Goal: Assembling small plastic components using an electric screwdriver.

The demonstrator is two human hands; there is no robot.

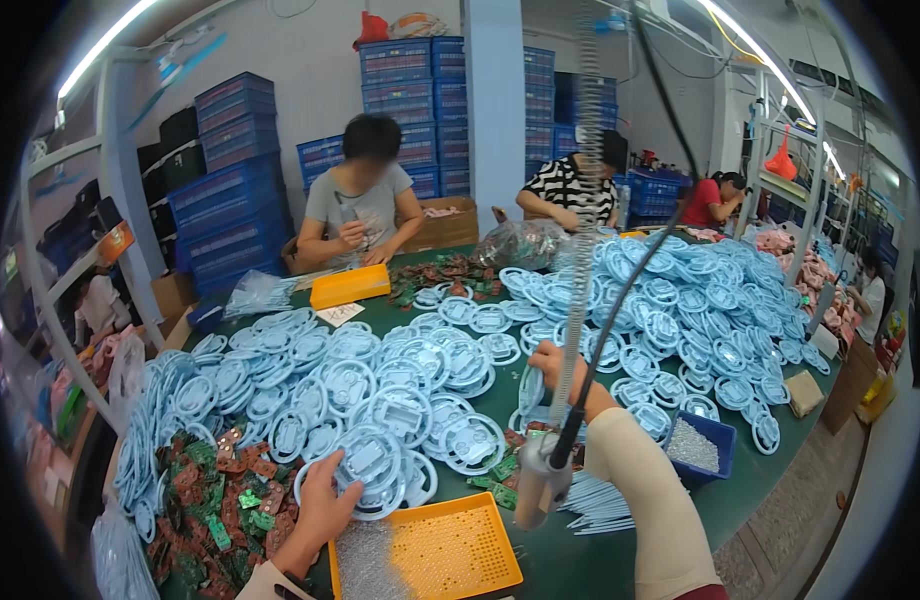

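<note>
My left hand [326,497] grips the rim of a light blue round plastic part [371,454], thumb on its near edge, at the front of a heap of such parts [352,382]. Further off and to the right, my right hand [562,368] has its fingers curled on the top of another blue round part [531,388], which stands tilted on edge. An electric screwdriver [543,482] hangs on a coiled spring in front of my right forearm. The yellow tray [508,548] below my left hand holds small screws and tiny beadlike pieces.
Green and brown circuit boards [225,510] are piled at left. A blue bin [702,446] of small silvery pieces and light blue sticks [597,503] lie at right. A large blue heap [670,300] covers the far right. Across the green table [750,490], co-workers [358,195] sit near stacked blue crates [230,180].
</note>
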